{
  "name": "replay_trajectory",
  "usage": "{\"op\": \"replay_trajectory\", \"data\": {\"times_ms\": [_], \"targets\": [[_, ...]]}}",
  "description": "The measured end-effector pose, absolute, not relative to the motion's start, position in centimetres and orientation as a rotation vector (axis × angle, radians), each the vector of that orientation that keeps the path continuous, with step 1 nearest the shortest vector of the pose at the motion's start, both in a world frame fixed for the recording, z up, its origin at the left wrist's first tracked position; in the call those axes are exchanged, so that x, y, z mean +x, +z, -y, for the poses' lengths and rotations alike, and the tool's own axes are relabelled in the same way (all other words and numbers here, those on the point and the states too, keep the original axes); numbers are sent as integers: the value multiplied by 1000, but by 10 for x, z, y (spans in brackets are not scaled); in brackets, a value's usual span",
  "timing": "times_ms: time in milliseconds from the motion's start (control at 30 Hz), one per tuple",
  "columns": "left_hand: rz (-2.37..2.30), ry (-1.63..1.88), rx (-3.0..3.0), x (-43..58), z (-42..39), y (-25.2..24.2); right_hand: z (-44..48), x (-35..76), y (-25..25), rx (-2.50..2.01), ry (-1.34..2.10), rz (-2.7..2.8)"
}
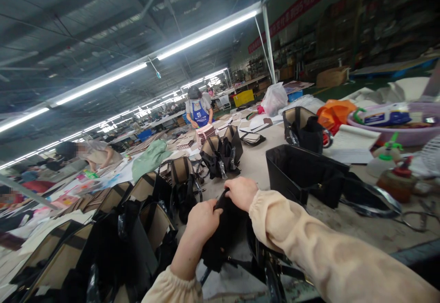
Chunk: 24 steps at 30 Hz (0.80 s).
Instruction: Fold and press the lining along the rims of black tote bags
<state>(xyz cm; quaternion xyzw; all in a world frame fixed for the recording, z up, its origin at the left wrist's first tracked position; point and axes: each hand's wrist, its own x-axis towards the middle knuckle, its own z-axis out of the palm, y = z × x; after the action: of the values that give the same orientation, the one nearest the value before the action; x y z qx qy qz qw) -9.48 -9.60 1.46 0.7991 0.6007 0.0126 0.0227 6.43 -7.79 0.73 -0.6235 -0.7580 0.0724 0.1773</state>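
My left hand (203, 220) and my right hand (241, 193) meet at the top edge of a piece of black fabric (223, 234), part of a black handbag in front of me. Each hand pinches that edge between thumb and fingers. Below, the fabric hangs in dark folds, and straps with metal fittings (268, 266) lie under my right sleeve. Right of my right hand stands an open black bag body (305, 170) with its lining turned out. Several unfinished black bags with beige insides (154, 220) crowd the table to the left of my left hand.
More black bags (220, 151) stand farther up the table. At right are a purple basin (395, 131), a notebook (354, 142), a green-topped bottle (385, 158), a brown glue jar (398, 181) and scissors (417, 220). A co-worker in a blue apron (200, 112) works beyond; another person (99, 154) leans at left.
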Motion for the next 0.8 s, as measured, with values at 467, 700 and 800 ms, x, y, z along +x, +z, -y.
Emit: {"op": "replay_trajectory", "data": {"times_ms": [467,700,800], "targets": [[-1694,299,2388,-85,75,1,82,78,3,-1728,250,2089],[-1642,392,2422,-87,73,-3,77,77,6,-1744,252,2067],[-1658,377,2420,-87,72,-2,76,77,6,-1743,248,2070]]}}
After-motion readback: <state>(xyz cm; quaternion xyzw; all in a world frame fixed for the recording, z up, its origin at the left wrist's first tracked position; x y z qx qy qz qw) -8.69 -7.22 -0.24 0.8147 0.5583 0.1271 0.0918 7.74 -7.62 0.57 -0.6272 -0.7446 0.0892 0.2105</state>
